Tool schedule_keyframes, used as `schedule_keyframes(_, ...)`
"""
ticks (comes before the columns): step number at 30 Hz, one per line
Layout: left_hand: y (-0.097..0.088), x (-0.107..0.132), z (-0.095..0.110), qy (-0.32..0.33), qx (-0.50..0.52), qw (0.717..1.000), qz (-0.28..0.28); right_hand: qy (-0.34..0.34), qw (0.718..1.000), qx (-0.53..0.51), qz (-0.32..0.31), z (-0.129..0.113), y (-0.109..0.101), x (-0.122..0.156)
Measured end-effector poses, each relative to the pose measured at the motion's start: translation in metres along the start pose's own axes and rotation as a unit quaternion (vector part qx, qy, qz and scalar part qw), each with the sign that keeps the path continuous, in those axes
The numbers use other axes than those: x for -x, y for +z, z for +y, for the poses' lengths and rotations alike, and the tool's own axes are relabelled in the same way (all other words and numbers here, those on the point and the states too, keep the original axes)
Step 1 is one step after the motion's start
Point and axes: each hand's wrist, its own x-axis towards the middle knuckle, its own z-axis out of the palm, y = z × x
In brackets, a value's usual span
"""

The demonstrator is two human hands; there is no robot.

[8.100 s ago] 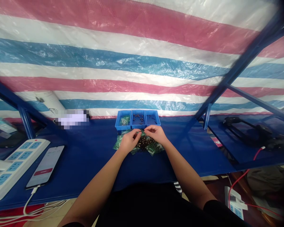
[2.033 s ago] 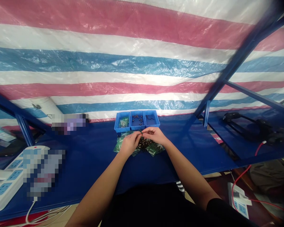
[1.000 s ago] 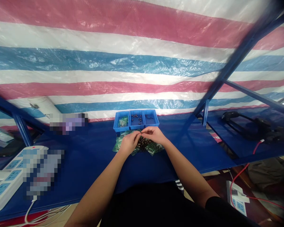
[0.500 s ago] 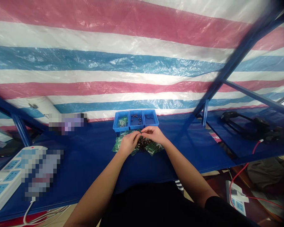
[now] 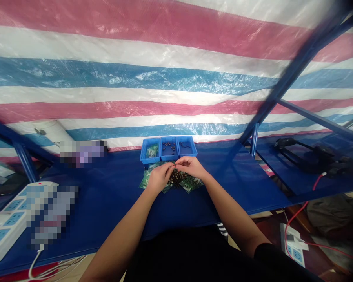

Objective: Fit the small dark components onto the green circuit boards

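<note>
The person's forearms extend from black clothing (image 5: 170, 254) over a blue work table (image 5: 106, 219). Near its left end lies a white power strip (image 5: 13, 221) with blue sockets. Just beside the strip is a pixelated item (image 5: 51, 217), its surface not legible; a white cable (image 5: 33, 260) runs from its near end over the table edge.

At the table's centre, the left hand (image 5: 159, 178) and the right hand (image 5: 192, 167) converge, wrists apart and fingertips meeting. The fingers are bent inward; whether they grasp a small part cannot be told at this scale. Directly below the hands is a heap of dark, shiny small parts (image 5: 176, 178), with green packets (image 5: 191, 184) spread around it to both sides, partly covered by the left hand.

Immediately beyond the heap, three blue bins stand side by side. The left bin (image 5: 150, 160) contains green packets, the middle bin (image 5: 168, 158) scattered small dark parts, and the right bin (image 5: 192, 154) a few thin dark pieces.

Behind the bins, a striped sheet (image 5: 164, 105) in red, white and blue forms the backdrop.
</note>
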Motion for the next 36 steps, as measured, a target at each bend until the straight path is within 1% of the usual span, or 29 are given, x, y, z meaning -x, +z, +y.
schedule_keyframes(4, -0.0014, 0.0002, 0.0003, -0.004, -0.007, 1.000, -0.011, -0.008, 1.000, 0.003, -0.001, -0.0033, 0.0014, 0.0012)
schedule_keyframes(8, -0.0003, 0.0010, -0.0001, -0.014, -0.014, 1.000, -0.007, -0.003, 1.000, 0.007, 0.003, -0.0035, 0.0007, 0.0008)
schedule_keyframes(14, 0.0008, 0.0003, 0.0005, -0.005, -0.011, 1.000, 0.004, 0.005, 1.000, 0.019, 0.011, -0.0004, -0.0001, -0.0005)
schedule_keyframes(18, -0.0012, -0.0006, 0.0027, 0.001, -0.008, 1.000, -0.007, 0.005, 1.000, 0.011, 0.006, -0.0004, 0.0002, -0.0005)
schedule_keyframes(24, -0.0030, 0.0003, 0.0042, -0.013, -0.018, 1.000, -0.018, -0.005, 1.000, 0.021, 0.006, -0.0056, 0.0007, 0.0013)
schedule_keyframes(28, -0.0006, 0.0011, 0.0021, -0.018, -0.012, 1.000, -0.008, -0.006, 0.999, 0.035, 0.003, -0.0071, 0.0000, 0.0017)
schedule_keyframes(33, 0.0020, 0.0011, -0.0001, 0.010, 0.003, 1.000, 0.009, 0.010, 1.000, 0.025, 0.014, -0.0022, -0.0008, 0.0002)
schedule_keyframes(36, 0.0012, 0.0006, 0.0010, 0.019, 0.007, 1.000, 0.016, 0.009, 1.000, 0.021, 0.008, -0.0013, -0.0008, 0.0000)
